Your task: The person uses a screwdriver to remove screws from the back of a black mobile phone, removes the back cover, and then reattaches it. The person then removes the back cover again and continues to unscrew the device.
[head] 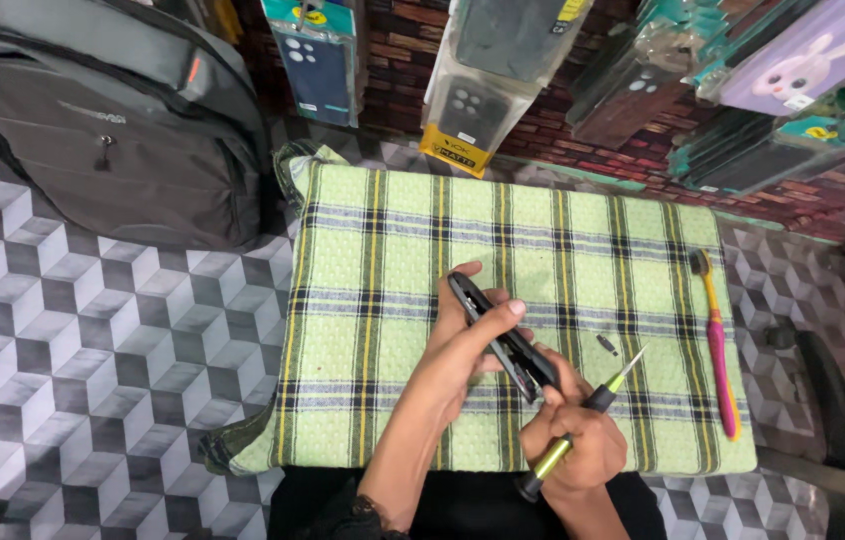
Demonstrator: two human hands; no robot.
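Head camera looks down on the left hand [473, 335], which grips a dark phone [503, 335] edge-on, thumb across its upper side and fingers wrapped underneath. The phone's long axis runs diagonally, from upper left down to lower right, ending just at the right hand [578, 440]. That hand is clenched around a yellow-green screwdriver [583, 415] whose tip points up and right, past the phone's lower end rather than at it. A small dark part [607, 343], possibly a screw, lies on the green checked cloth [383, 250] just beyond the tip; a pink toothbrush [718, 340] rests farther right.
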